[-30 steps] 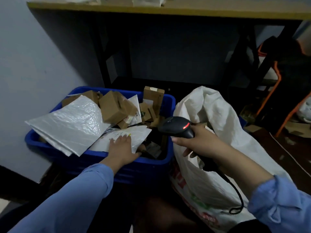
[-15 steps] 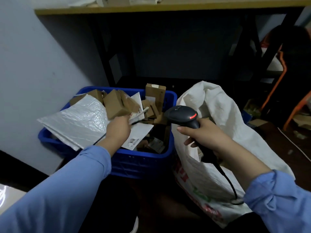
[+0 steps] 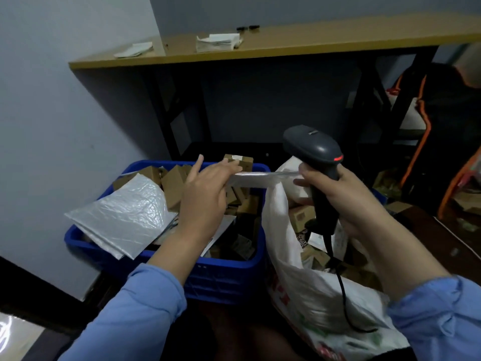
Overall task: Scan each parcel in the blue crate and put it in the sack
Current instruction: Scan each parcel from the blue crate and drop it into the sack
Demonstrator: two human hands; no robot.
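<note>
Floor under wooden worktop (image 3: 286, 40): blue crate (image 3: 223, 277) left, sack (image 3: 312, 303) right | left hand (image 3: 205, 194) pinches flat white parcel (image 3: 260, 179) edge-on between them | right hand (image 3: 335, 194) grips scanner (image 3: 312, 149) | I read it as the scan step; next: turn the label to the scanner.

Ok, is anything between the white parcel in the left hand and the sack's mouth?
Only the right hand gripping the scanner, held over the open sack at the far end of the white parcel. Its cable hangs into the opening.
</note>
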